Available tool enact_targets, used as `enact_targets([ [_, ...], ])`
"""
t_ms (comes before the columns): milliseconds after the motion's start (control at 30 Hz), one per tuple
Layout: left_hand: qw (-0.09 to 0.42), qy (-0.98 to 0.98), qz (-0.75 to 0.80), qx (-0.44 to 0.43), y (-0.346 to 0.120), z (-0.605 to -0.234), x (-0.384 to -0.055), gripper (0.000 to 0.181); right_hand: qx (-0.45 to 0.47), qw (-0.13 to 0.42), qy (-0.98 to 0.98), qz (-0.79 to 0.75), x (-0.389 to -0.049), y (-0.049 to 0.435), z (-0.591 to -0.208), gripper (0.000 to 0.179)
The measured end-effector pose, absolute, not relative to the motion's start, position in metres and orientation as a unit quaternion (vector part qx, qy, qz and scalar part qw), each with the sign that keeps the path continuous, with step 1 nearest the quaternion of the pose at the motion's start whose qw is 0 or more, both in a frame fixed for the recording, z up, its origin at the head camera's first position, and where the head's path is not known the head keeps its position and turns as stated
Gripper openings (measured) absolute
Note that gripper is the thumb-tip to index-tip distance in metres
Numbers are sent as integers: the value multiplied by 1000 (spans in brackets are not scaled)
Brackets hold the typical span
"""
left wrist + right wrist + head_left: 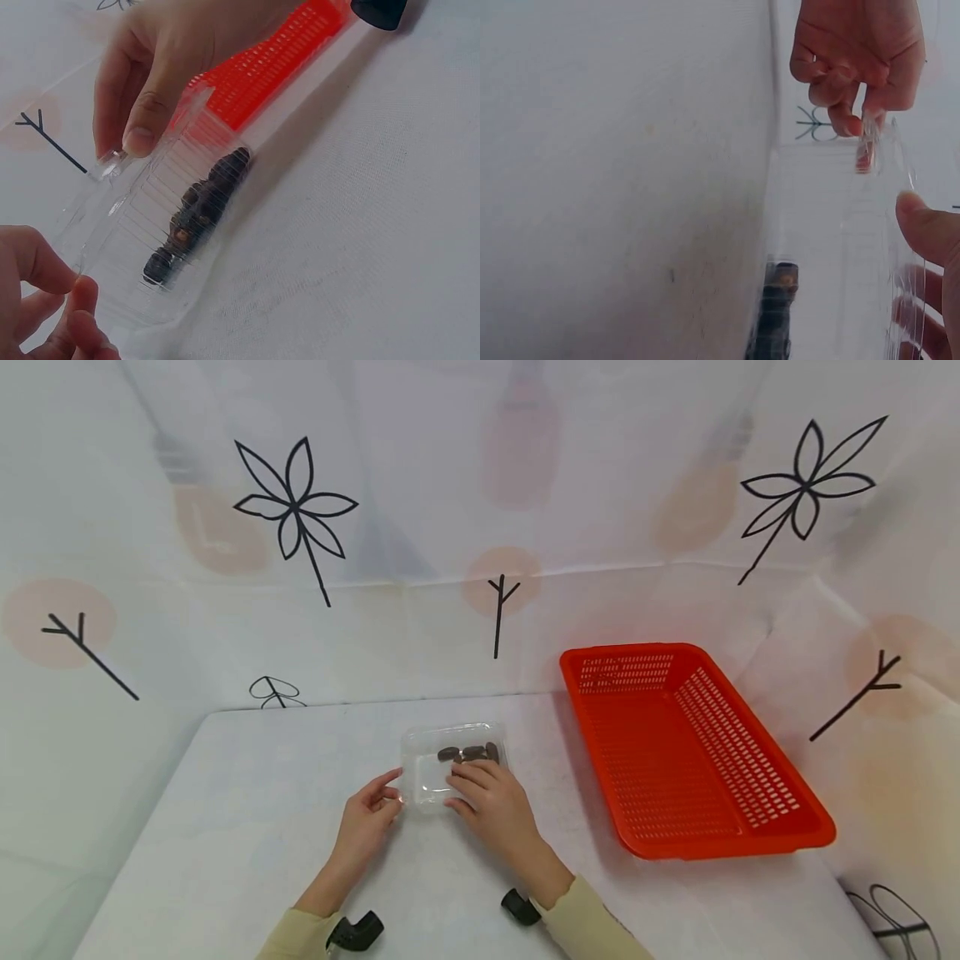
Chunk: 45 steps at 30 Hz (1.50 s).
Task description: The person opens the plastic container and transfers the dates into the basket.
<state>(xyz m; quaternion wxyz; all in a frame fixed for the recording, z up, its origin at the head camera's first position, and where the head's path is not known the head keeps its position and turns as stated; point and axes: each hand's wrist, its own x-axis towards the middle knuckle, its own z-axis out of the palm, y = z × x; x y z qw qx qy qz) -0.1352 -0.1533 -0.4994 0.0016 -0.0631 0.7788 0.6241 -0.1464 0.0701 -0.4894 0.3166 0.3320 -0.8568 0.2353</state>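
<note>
Looking down on a white tabletop, spreading from about eight round to four o'clock, finely woven in the left wrist view and shaded in the right wrist view. Behind the straight back edge, arching from nine over twelve to three, a creased white cloth wall, printed with black outlined flowers at ten and two, bare twigs at nine, twelve and three, and pale peach patches.

At four o'clock on the tabletop, a red slotted basket. At six, well apart from the basket, a clear plastic container, with dark oblong pieces inside, gathered toward its one-to-three o'clock part. Hard to tell through the clear plastic whether lidded.

At the container's eight o'clock, a left hand, pinching the edge between thumb and fingertip. At its four o'clock, a right hand, with fingers close together, reaching over the container, and thumb set apart at the near edge. Below both, pale yellow sleeves and, beside the wrists, black devices, toward six and seven o'clock.
</note>
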Motion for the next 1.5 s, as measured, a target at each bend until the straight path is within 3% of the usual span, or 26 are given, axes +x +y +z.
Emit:
enact_targets([
  [333, 0, 784, 617, -63, -153, -498, -135, 47, 301, 305, -865, 261, -147, 94, -495, 42],
  [1500, 10, 787, 614, -65, -155, -496, -137, 45, 277, 345, -861, 252, -156, 104, -484, 15],
])
